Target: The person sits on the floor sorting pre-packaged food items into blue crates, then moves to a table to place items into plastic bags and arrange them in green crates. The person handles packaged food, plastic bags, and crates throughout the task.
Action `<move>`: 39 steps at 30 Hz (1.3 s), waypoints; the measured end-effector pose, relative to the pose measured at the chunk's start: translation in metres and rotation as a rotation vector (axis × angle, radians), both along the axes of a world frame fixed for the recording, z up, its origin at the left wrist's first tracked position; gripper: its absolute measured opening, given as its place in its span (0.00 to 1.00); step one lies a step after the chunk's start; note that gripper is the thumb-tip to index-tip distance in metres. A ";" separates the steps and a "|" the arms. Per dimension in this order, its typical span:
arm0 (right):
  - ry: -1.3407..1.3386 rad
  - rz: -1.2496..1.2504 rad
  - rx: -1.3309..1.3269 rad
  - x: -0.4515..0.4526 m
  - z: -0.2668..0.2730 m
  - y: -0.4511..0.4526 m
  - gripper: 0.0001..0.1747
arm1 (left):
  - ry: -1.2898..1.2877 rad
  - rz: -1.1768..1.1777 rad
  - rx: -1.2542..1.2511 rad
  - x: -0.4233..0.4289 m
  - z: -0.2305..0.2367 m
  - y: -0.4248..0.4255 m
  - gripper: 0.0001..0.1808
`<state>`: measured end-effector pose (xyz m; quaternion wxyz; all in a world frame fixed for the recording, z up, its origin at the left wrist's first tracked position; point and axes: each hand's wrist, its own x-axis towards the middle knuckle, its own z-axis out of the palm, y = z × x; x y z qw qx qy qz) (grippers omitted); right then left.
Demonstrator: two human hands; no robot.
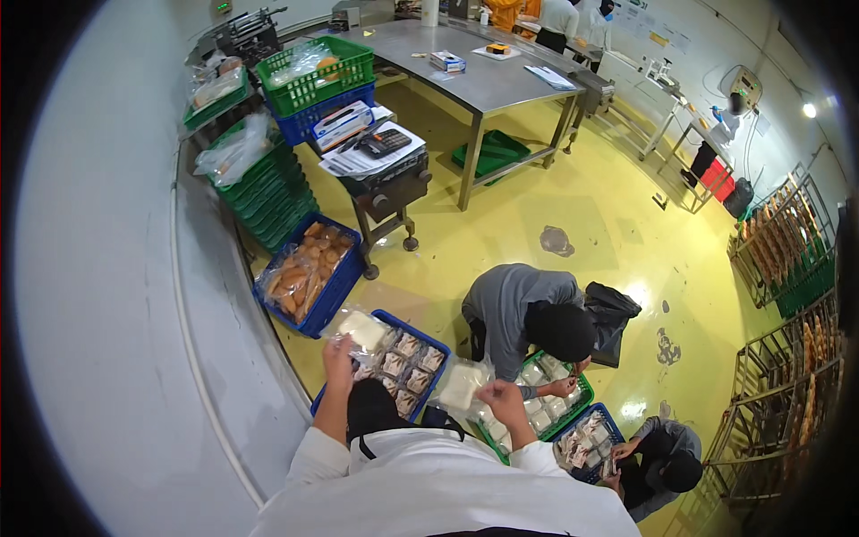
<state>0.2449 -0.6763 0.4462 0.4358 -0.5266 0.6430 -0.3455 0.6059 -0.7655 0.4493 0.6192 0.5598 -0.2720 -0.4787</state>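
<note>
My left hand [339, 366] grips a clear plastic packet with a flat white slab inside [362, 329], held over the left side of a blue crate [439, 344]. Rows of labelled packets [392, 363] fill that crate. Between the fingers of my right hand [504, 404] is a second clear packet with a white slab [458, 387]. It hangs between the blue crate and a green crate [588, 389] of similar white packets [540, 419]. The packets hide part of both crates.
A co-worker in grey [513, 302] bends over the green crate. Another co-worker [671, 463] crouches by a smaller blue crate [612, 424]. Bread rolls fill a blue crate [349, 285] by the wall. Ahead stand a steel table [463, 74] and stacked green crates [268, 201]; wheeled racks [745, 396] line the right.
</note>
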 end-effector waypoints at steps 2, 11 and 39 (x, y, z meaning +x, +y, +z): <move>-0.028 0.037 -0.037 -0.005 0.030 -0.043 0.09 | 0.111 0.065 -0.034 0.008 0.005 -0.023 0.09; -0.105 -0.104 -0.021 -0.024 0.038 -0.162 0.07 | 0.481 -0.022 -0.175 -0.036 0.018 -0.196 0.14; -0.088 -0.537 -0.505 -0.073 0.131 -0.767 0.08 | 0.642 -0.384 0.059 -0.180 0.006 -0.756 0.33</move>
